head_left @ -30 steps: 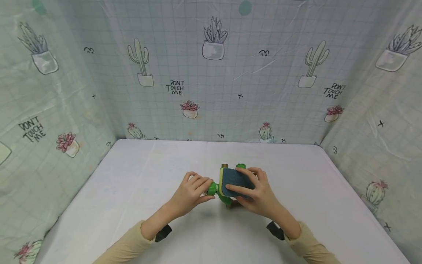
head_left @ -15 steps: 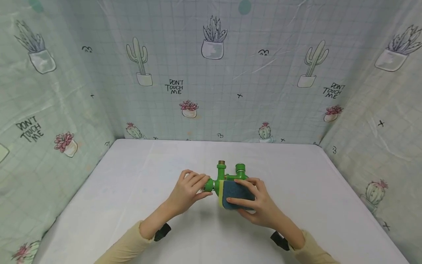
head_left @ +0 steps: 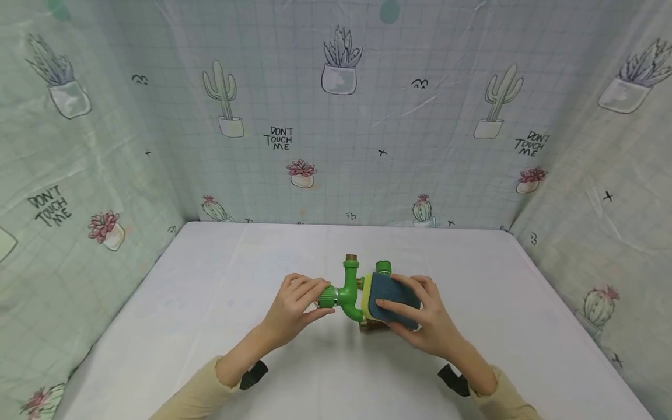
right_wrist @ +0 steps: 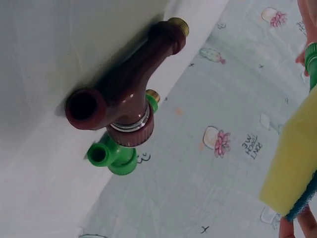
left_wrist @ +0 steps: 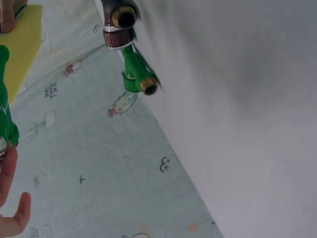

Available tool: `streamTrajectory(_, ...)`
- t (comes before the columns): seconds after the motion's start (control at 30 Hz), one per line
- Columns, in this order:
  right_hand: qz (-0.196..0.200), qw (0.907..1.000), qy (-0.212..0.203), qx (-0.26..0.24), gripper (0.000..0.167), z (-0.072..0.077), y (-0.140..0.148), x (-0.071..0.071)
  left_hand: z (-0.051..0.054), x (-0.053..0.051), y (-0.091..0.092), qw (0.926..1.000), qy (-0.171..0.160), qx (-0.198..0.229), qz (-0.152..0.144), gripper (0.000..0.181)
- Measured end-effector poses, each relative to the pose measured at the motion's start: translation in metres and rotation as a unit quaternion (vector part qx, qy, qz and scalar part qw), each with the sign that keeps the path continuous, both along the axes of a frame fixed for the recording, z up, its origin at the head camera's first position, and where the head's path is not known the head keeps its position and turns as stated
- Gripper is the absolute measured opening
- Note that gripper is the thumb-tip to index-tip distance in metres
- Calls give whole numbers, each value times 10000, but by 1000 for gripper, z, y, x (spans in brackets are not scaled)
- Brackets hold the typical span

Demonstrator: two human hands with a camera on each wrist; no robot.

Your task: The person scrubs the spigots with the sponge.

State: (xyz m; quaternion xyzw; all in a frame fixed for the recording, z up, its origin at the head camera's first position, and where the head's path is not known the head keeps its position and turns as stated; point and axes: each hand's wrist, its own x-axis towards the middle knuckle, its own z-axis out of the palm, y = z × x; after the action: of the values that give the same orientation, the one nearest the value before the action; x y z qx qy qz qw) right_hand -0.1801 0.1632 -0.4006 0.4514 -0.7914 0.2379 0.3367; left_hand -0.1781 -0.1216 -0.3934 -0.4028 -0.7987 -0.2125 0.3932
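Head view, lower centre: left hand (head_left: 291, 309) curled round one end of a green valve (head_left: 349, 296); right hand (head_left: 427, 318), fingers spread, grips a blue-and-yellow sponge (head_left: 385, 289) just right of it, contact unclear. Brown valve (head_left: 373, 326) below sponge, partly hidden; second green valve (head_left: 384, 267) beyond. White tabletop (head_left: 236, 262) runs to both sides, far edge mid-frame. Backdrop (head_left: 357, 128) print, upper half: "DON'T TOUCH ME", repeated left and right.

your bare left hand (head_left: 291, 306) grips with its fingers (head_left: 308, 290) above and thumb (head_left: 319, 315) below; your bare right hand (head_left: 427, 316) holds with fingers spread apart. your left forearm (head_left: 247, 354) and right forearm (head_left: 475, 363) slant forward and inward, their beige fabric sleeves (head_left: 196, 391) ending short of the wrists (head_left: 266, 338).
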Motion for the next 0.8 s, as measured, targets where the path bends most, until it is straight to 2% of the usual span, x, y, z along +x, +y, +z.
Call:
streamTrajectory(0.07, 80, 9998, 89, -132, 30, 3, 0, -1, -2, 3, 0, 9962, -736, 331, -333, 42)
streamTrajectory(0.17, 211, 9992, 296, -186, 27, 7, -1, -5, -3, 5, 0, 9766, -1748, 892, -881, 42)
streamTrajectory(0.27, 226, 9980, 585, -119, 26, 10, -1, -9, 1, 4, 0, 9610, -2226, 1102, -1215, 41)
streamTrajectory(0.33, 187, 9969, 763, -39, 26, 11, 0, -11, 3, 2, 0, 9568, -2315, 1099, -1371, 41)
streamTrajectory(0.47, 239, 9948, 987, 80, 26, 10, -1, -13, 6, 2, -1, 9587, -2260, 792, -1533, 46)
streamTrajectory(0.57, 309, 9927, 1159, 91, 25, 8, -3, -12, 7, 3, -2, 9702, -1918, 203, -1467, 53)
streamTrajectory(0.63, 328, 9915, 1257, 81, 24, 7, -5, -11, 7, 4, -1, 9800, -1521, -313, -1241, 55)
streamTrajectory(0.7, 323, 9907, 1319, 85, 24, 6, -7, -10, 8, 5, 1, 9876, -1035, -780, -888, 54)
streamTrajectory(0.8, 276, 9913, 1282, 95, 25, 5, -9, -9, 8, 6, 6, 9917, -224, -1248, -236, 48)
